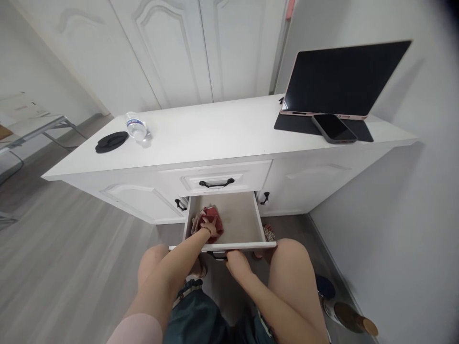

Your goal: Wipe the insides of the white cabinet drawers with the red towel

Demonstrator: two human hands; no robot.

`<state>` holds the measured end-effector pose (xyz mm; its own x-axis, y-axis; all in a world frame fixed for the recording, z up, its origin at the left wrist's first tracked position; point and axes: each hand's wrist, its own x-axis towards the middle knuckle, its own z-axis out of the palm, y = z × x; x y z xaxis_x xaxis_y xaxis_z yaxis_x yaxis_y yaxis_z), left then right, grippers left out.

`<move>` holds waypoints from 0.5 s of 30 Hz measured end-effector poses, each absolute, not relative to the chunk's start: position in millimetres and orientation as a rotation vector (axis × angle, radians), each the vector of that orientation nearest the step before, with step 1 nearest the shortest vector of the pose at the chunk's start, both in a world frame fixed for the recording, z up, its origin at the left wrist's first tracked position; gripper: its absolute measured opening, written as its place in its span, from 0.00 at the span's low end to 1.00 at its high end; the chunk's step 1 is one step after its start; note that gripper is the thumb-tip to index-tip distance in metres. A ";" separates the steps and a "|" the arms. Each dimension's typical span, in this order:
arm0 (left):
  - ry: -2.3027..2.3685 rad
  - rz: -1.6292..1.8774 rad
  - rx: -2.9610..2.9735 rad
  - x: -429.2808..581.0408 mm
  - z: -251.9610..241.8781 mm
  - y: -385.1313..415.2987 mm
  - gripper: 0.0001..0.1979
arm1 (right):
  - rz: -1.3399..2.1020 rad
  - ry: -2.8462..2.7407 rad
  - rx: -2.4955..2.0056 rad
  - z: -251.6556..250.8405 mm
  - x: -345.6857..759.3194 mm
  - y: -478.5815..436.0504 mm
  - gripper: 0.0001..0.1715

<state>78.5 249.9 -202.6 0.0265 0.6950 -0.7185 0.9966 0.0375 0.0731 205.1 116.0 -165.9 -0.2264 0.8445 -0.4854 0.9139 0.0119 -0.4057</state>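
A white drawer is pulled out of the cabinet between my knees. Inside it, on the left, lies a crumpled red cloth item with a paler beige piece beside it; the exact kind cannot be made out. My left hand rests on top of the red cloth with its fingers apart, a dark bracelet at the wrist. At the drawer's front, my right hand is closed at the right end of the black drawer handle, its fingertips partly hidden.
On the white cabinet top are a clear plastic bottle, a black round item, a tablet or laptop and a phone. A shut drawer sits above. A bottle is by the right wall.
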 end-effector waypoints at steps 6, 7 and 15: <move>1.452 -0.781 1.804 106.2 -200.4 245.8 0.61 | -1.028 2.124 1.860 -165.2 204.5 118.5 0.17; 1.395 -0.782 1.823 112.2 -199.8 246.1 0.60 | -1.028 2.118 1.855 -165.0 204.3 118.9 0.18; 1.100 -0.743 2.030 151.2 -201.8 246.6 0.40 | -1.047 2.059 1.870 -164.3 200.9 120.8 0.18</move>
<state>151.2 246.6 -201.8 0.4744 0.4650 -0.7475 0.8670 -0.3939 0.3052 200.9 120.8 -164.3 -0.1996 0.8060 -0.5572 0.9252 -0.0323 -0.3782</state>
